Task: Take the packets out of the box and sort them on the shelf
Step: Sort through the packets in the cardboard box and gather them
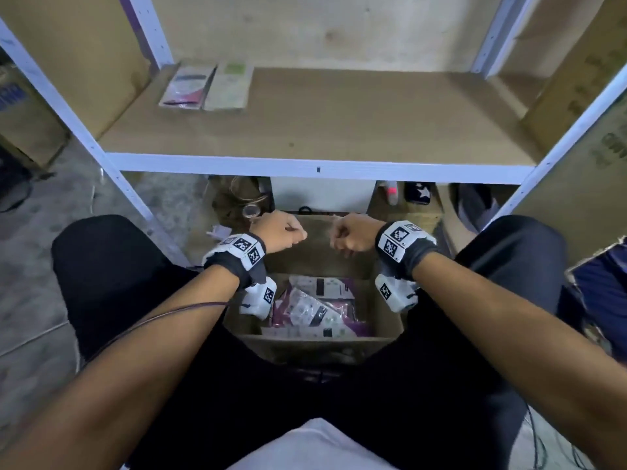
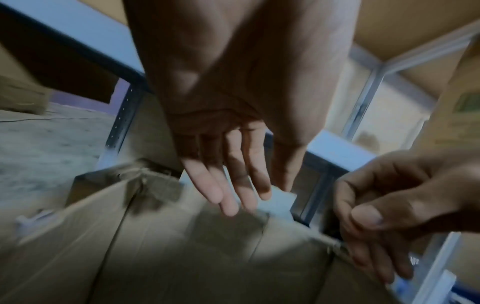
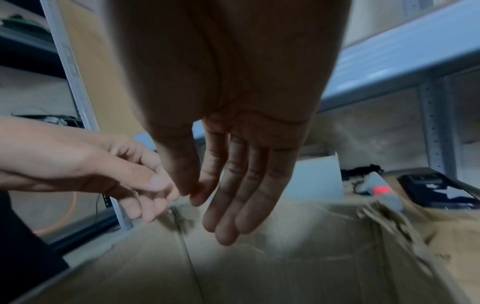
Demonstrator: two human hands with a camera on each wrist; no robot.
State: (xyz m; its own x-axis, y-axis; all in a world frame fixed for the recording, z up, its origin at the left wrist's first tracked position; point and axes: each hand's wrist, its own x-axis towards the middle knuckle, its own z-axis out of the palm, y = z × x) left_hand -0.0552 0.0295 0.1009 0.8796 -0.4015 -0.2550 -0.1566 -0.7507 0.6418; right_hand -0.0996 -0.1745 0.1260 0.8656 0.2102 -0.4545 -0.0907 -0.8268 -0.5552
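An open cardboard box (image 1: 315,340) stands on the floor between my knees, with several white and purple packets (image 1: 315,307) inside. Its far flap (image 1: 315,252) stands up. My left hand (image 1: 281,230) and right hand (image 1: 353,232) hover side by side just above that flap, holding nothing. In the left wrist view the left hand (image 2: 233,185) hangs with straight fingers over the flap (image 2: 182,246). The right wrist view shows the right hand (image 3: 233,195) likewise relaxed, thumb near forefinger. Two packets, one pink (image 1: 188,84) and one green (image 1: 229,86), lie at the back left of the shelf (image 1: 339,123).
Below the shelf board sit a white box (image 1: 322,196), a bottle with a pink band (image 1: 392,193) and a black case (image 1: 419,193). White shelf posts (image 1: 112,171) rise on both sides. Large cartons (image 1: 576,96) flank the shelf. My black-trousered legs (image 1: 118,266) hem in the box.
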